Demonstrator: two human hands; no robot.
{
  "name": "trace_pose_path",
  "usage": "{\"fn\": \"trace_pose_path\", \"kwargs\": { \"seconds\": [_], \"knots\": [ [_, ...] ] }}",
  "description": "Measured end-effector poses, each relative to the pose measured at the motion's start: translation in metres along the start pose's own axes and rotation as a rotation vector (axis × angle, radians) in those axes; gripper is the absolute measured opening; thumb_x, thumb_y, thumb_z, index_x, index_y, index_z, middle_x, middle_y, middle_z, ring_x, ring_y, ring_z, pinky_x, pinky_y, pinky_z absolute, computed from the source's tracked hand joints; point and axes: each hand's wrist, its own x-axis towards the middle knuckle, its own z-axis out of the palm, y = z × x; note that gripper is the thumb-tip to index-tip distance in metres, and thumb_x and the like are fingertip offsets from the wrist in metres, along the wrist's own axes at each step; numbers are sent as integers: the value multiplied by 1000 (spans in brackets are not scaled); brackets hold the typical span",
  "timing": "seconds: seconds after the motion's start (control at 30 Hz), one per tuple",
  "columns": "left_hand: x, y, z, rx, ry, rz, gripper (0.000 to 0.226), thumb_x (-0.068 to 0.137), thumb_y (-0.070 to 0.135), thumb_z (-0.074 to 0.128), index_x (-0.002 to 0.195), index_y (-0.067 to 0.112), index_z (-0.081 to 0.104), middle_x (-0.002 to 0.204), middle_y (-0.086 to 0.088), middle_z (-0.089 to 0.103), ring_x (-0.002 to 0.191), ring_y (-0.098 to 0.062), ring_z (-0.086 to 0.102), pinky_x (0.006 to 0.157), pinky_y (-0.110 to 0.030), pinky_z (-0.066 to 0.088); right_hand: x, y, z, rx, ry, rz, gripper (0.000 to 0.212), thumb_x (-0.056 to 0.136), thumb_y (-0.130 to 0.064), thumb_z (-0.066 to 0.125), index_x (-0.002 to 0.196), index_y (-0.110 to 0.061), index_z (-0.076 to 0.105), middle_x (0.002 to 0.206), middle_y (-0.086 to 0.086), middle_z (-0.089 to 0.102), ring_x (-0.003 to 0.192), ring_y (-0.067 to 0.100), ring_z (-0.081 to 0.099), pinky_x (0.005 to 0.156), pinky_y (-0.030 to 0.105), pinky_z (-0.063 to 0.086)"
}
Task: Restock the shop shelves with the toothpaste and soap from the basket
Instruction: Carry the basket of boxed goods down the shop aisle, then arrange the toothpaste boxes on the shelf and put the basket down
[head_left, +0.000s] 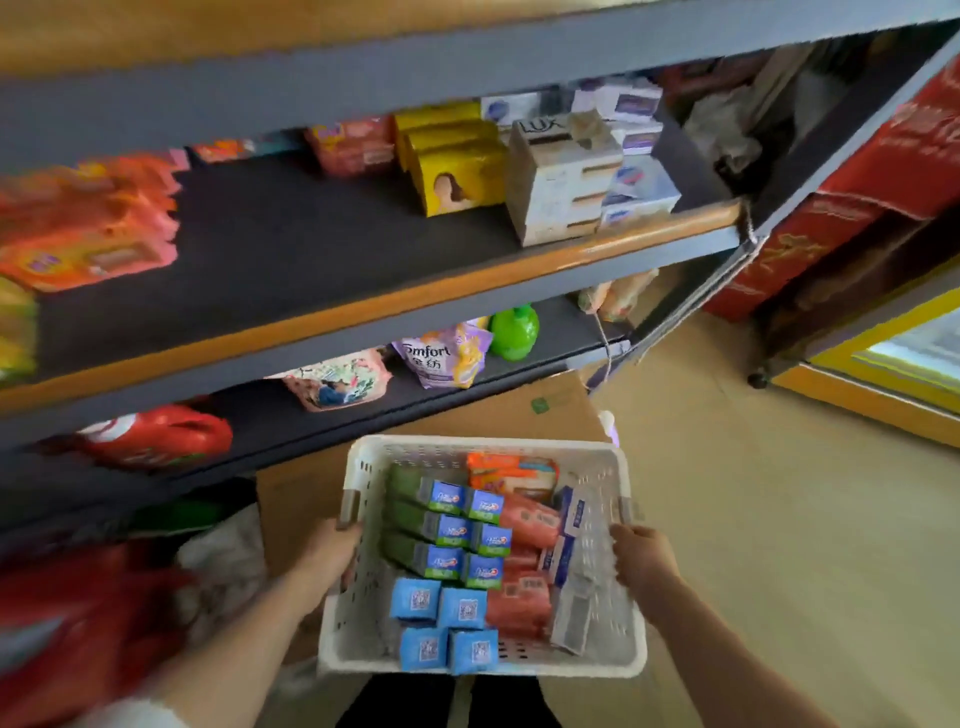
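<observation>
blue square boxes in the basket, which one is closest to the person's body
The lower right blue box of the four, by the basket's near rim; it sits lowest in the view.

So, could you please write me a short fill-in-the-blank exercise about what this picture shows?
1. Both hands, left hand and right hand, hold a white ____ by its sides.
2. The soap box marked LUX stands on the ____ shelf in view, near its right end.
3. The bottle on the shelf below is ____ in colour.
4. The four square packs nearest the person are ____.

Missing words: basket; upper; green; blue
</observation>
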Motion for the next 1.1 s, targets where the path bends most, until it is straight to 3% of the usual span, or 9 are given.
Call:
{"fn": "trace_pose_path", "kwargs": {
  "seconds": [0.13, 0.27, 0.5, 0.57, 0.83, 0.9, 0.97, 1.03, 1.1],
  "knots": [
    [27, 5, 11, -24, 100, -46, 13, 95, 14, 43, 90, 4, 51, 61, -7, 44, 51, -19, 42, 46, -26, 33, 48, -25, 24, -71, -39, -47, 19, 81, -17, 51, 63, -12, 49, 57, 7, 43, 51, 20, 37, 56, 34, 33],
    [46, 2, 20, -23, 146, -83, 6, 96, 11, 39, 96, 7, 43, 61, -5, 38, 49, -18, 37, 40, -24, 31, 74, -50, 46, -94, 0, -93, 16, 82, -13, 45, 67, -14, 50, 60, 7, 46, 58, 23, 42, 59, 33, 36],
    [34, -10, 22, -142, 251, -127, 23, 97, 16, 39, 80, 6, 50, 54, -8, 41, 38, -18, 44, 27, -15, 30, 79, -78, 52, -131, -49, -210, 20, 82, -17, 49, 62, -18, 52, 55, 3, 44, 53, 23, 38, 55, 33, 33],
    [34, -15, 17, -181, 304, -128, 24, 96, 18, 42, 77, 6, 51, 52, -8, 42, 38, -20, 42, 34, -19, 34, 79, -86, 59, -144, -77, -233, 21, 83, -16, 49, 62, -18, 51, 55, 2, 43, 52, 21, 37, 52, 30, 30],
    [44, -23, -15, -17, 297, -163, 34, 97, 28, 38, 106, -2, 54, 66, -9, 52, 54, -19, 49, 42, -25, 38, 56, -108, 87, -260, -164, -267, 22, 91, -16, 44, 101, -4, 59, 73, 9, 53, 65, 25, 48, 62, 34, 40],
    [43, -20, -17, 95, 290, -121, 31, 97, 25, 39, 109, 0, 52, 70, -7, 54, 56, -15, 50, 40, -21, 38, 40, -113, 88, -589, -4, -422, 32, 91, -16, 45, 121, -7, 51, 110, 18, 53, 98, 35, 50, 85, 39, 40],
    [45, -17, -21, 258, 341, -19, 26, 96, 22, 43, 112, 3, 50, 83, -9, 58, 61, -14, 51, 46, -23, 37, 11, -116, 99, -645, 81, -783, 47, 86, -9, 52, 132, -9, 43, 131, 18, 44, 115, 40, 42, 97, 43, 34],
    [47, -14, -27, 335, 427, 87, 26, 93, 19, 48, 113, 3, 50, 100, -13, 58, 75, -20, 56, 61, -28, 41, -18, -116, 122, -555, -144, -1037, 44, 85, -5, 53, 129, -9, 48, 129, 17, 46, 114, 38, 45, 97, 46, 40],
    [48, -14, -35, 335, 493, 189, 31, 90, 16, 51, 118, 3, 50, 114, -16, 56, 101, -31, 55, 77, -35, 44, -39, -113, 149, -684, -338, -1097, 39, 90, -17, 50, 129, -14, 47, 132, 11, 44, 116, 33, 46, 95, 44, 43]
  ]
}}
